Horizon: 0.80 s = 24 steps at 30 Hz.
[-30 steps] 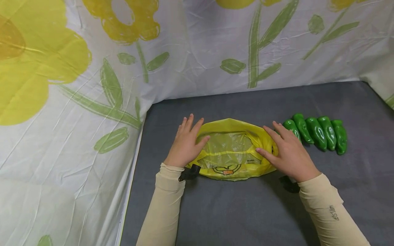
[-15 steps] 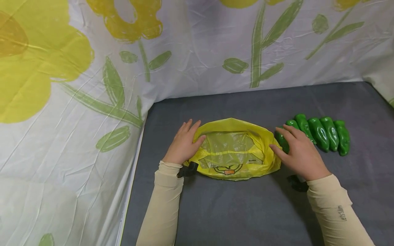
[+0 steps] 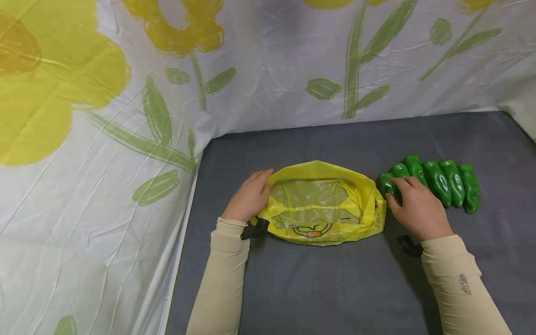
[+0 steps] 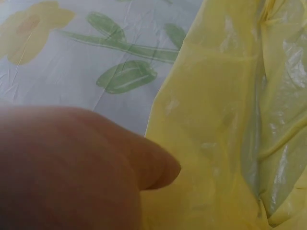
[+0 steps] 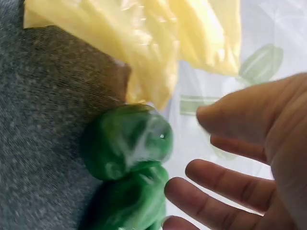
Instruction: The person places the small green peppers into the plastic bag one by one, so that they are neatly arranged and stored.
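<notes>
A yellow plastic bag [image 3: 320, 172] stands with its mouth spread wide on the dark tabletop. My left hand [image 3: 247, 197] lies along the bag's left side, and in the left wrist view the thumb [image 4: 160, 167] overlaps the yellow film. To the right of the bag, several glossy green peppers [image 3: 436, 184] lie side by side in a row. My right hand [image 3: 414, 207] is over the left end of that row, thumb and fingers apart. The leftmost pepper [image 5: 127, 141] is right by the fingertips; part of the row is hidden under the hand.
The dark grey tabletop [image 3: 326, 288] meets a white cloth with printed yellow flowers [image 3: 276, 97] at the back and on the left. Black camera mounts [image 3: 255, 229] sit at both wrists.
My right hand has left the bag's right rim and moved right to the peppers, uncovering the leftmost one. My left hand stays at the bag's left side, its fingers drawn in and lower.
</notes>
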{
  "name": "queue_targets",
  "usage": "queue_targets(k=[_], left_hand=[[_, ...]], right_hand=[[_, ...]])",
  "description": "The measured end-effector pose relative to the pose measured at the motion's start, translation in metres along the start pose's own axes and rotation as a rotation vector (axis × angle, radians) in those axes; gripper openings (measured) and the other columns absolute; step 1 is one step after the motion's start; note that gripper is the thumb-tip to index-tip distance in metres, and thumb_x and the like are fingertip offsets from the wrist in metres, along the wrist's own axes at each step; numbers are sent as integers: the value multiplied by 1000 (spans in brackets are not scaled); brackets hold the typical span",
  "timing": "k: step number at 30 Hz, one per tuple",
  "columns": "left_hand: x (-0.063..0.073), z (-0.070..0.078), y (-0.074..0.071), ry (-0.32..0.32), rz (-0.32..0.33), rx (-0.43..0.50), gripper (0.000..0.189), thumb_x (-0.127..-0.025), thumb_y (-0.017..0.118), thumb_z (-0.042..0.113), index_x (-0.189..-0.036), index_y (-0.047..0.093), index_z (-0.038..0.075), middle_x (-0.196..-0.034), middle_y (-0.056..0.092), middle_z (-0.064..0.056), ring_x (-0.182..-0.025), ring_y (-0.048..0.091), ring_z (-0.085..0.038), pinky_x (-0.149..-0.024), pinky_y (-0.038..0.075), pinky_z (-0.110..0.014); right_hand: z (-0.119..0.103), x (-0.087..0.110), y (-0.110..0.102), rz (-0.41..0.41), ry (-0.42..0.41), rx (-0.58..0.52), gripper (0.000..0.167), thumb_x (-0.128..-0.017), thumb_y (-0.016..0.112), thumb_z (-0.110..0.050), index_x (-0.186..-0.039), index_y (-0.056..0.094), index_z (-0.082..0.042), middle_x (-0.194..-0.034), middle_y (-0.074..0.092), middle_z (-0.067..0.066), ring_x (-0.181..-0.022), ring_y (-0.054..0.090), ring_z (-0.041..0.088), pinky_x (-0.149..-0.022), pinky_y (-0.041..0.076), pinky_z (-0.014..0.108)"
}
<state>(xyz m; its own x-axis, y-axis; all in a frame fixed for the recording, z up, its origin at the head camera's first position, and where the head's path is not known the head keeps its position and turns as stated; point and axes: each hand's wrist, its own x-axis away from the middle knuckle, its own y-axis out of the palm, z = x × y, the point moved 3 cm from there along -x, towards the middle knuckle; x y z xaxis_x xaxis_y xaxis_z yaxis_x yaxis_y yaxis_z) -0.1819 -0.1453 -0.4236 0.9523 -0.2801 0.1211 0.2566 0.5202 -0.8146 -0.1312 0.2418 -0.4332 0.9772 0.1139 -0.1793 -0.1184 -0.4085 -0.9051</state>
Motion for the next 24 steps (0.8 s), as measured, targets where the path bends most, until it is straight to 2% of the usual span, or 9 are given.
queue_targets(k=[2,5,8,11,17,22,24], left_hand=[[0,0,0,3,-11,1,49,-115,40,21,-163,40,11,-164,41,-15,-145,47,-33,-105,45,-49],[-1,2,1,11,-26,-3,48,-115,38,19,-163,40,10,-163,43,-12,-138,51,-29,-101,46,-46],[-2,2,2,14,-31,-6,48,-116,37,19,-162,41,10,-163,44,-12,-141,50,-29,-102,46,-45],[-3,2,2,9,-35,-10,48,-115,37,17,-162,42,10,-162,45,-11,-147,46,-30,-106,46,-46],[-4,0,2,1,-37,-21,48,-114,38,15,-162,43,11,-161,48,-12,-148,45,-32,-115,43,-48],[-3,-3,2,0,-31,-10,48,-114,38,14,-161,43,10,-158,51,-13,-141,52,-31,-106,48,-47],[-3,-3,1,3,-28,0,48,-114,37,13,-161,43,10,-157,52,-13,-132,57,-29,-101,49,-46]], right_hand=[[2,0,3,5,3,15,40,-99,70,-13,-136,64,2,-124,61,31,-90,66,47,-68,53,64],[4,-1,7,10,11,27,38,-98,71,-12,-132,65,2,-118,63,30,-84,66,46,-66,53,64],[5,-1,10,6,24,35,37,-97,71,-13,-130,66,3,-117,63,30,-83,66,47,-67,52,66],[7,-3,13,-11,39,41,40,-98,70,-17,-131,64,4,-117,63,31,-86,66,50,-69,51,68],[8,-6,17,-66,77,39,51,-99,70,-26,-137,59,5,-120,61,34,-94,64,52,-73,50,70],[8,-7,20,-98,89,10,57,-98,72,-27,-139,56,8,-122,59,36,-98,62,54,-77,49,70],[8,-8,20,-107,95,-5,56,-97,71,-25,-139,55,10,-122,59,38,-100,61,55,-79,48,71]])
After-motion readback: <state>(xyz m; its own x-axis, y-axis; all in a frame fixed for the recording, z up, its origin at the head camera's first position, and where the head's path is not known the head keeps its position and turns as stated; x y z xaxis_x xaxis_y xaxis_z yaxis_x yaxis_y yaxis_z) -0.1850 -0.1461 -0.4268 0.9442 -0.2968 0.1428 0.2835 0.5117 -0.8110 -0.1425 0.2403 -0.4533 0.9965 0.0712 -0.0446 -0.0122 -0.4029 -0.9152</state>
